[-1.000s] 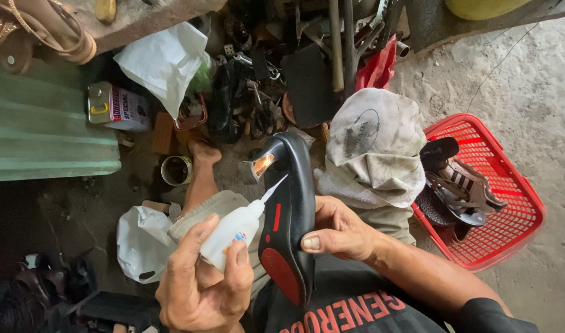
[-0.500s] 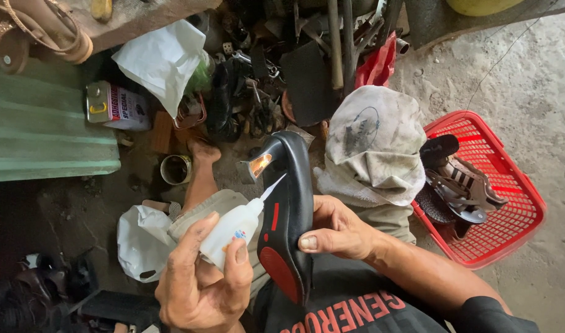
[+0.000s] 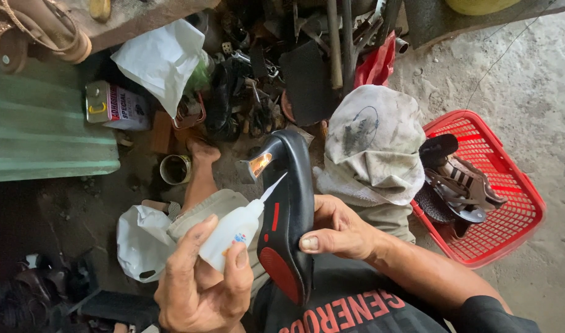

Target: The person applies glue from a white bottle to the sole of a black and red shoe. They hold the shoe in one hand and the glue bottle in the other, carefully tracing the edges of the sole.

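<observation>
Glossy black shoe (image 3: 290, 203); translucent plastic glue bottle (image 3: 233, 231); red plastic mesh basket (image 3: 511, 203); rough concrete floor (image 3: 523, 68).

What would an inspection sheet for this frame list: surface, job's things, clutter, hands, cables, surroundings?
Surface: bare concrete floor, dusty and stained; a stained cloth lies over the person's knee.
Job's things: black high-heeled shoe with red sole, sole side up; white squeeze bottle, nozzle tip at the sole's edge.
Clutter: small open tin, rectangular metal can, white plastic bags, dark heap of tools and shoe parts.
Hands: left hand grips the bottle; right hand grips the shoe.
Cables: nothing seen.
Surroundings: red plastic basket holding shoes at right; green corrugated sheet at left.
</observation>
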